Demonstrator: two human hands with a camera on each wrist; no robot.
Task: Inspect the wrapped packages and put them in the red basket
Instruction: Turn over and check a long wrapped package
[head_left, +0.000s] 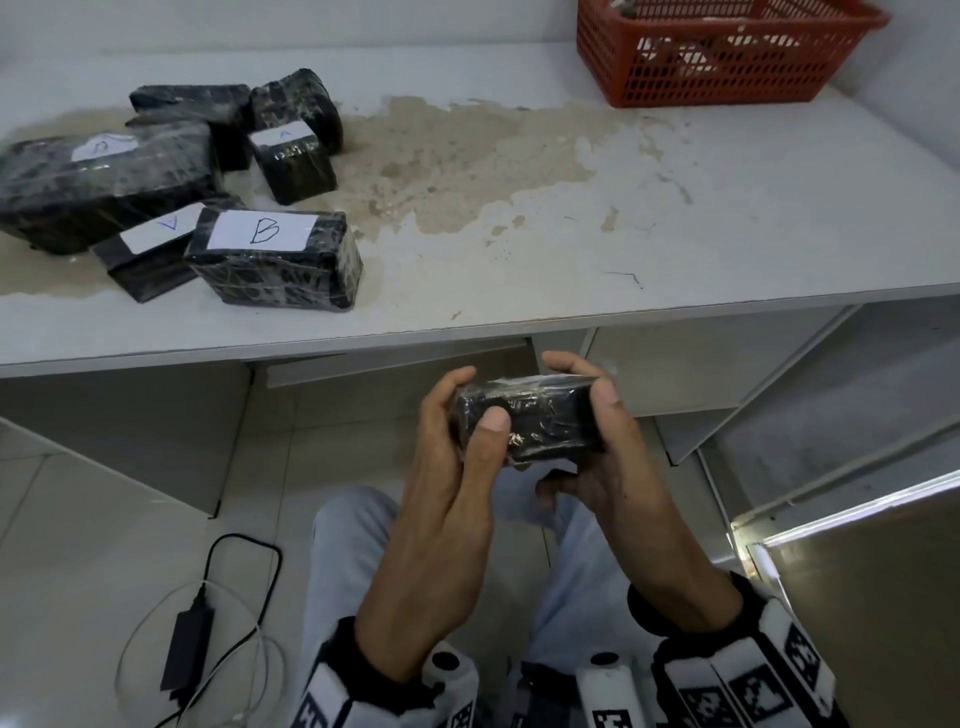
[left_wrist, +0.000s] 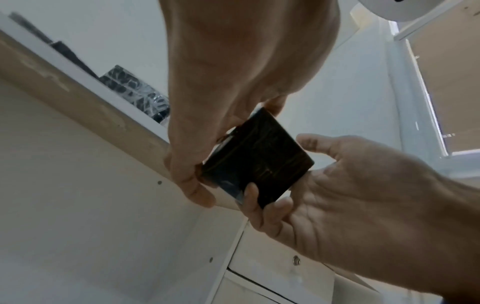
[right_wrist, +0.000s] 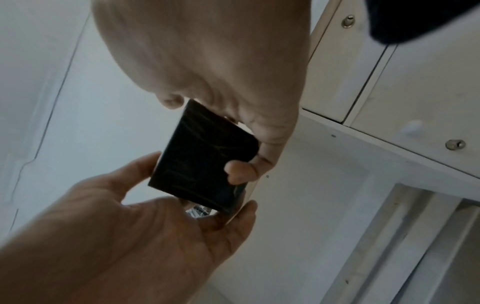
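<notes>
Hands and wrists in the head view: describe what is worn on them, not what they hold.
Both hands are bare: no gloves, and no rings show. The left hand and right hand each emerge from a black fuzzy cuff. Over each wrist sits a white wrist band printed with black square fiducial markers. Between them, white rounded camera housings with dark lenses point forward.

Black package (head_left: 535, 423) between both hands
</notes>
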